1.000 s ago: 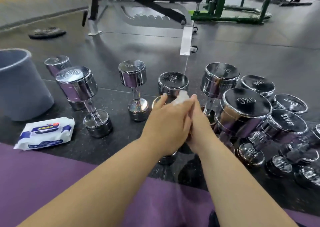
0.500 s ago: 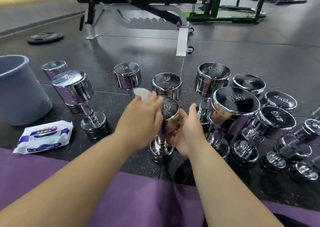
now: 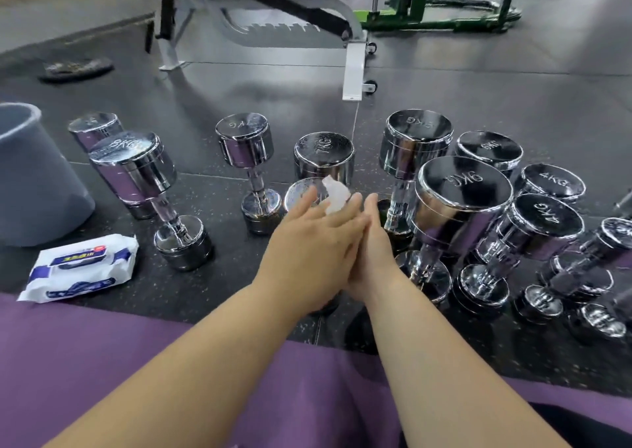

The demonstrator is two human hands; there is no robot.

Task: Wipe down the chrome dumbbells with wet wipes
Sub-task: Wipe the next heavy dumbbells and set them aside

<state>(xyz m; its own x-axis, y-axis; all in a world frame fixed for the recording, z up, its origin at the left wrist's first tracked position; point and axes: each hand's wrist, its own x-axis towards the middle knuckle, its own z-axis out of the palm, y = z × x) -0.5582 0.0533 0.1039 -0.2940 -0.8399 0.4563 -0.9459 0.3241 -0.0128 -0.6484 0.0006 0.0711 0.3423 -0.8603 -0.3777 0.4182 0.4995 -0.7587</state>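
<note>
A small chrome dumbbell [image 3: 298,192] stands upright on the black floor in the middle, mostly hidden between my hands. My left hand [image 3: 307,252] lies over its top and left side and holds a crumpled white wet wipe [image 3: 336,195] against it; the wipe sticks out between the fingers. On the dumbbell's right side, my right hand [image 3: 373,249] holds it, palm inward. Several other chrome dumbbells stand around, such as an 8 kg one [image 3: 136,170] on the left and a large one [image 3: 458,205] on the right.
A white and blue pack of wet wipes [image 3: 82,266] lies at the left beside a grey bucket [image 3: 37,188]. I sit on a purple mat [image 3: 102,362]. A workout bench [image 3: 354,68] and a weight plate [image 3: 75,68] are farther back.
My left hand swung from the dumbbell's left side back over its top with the wipe. Both hands have closed together around the dumbbell, hiding its head and handle.
</note>
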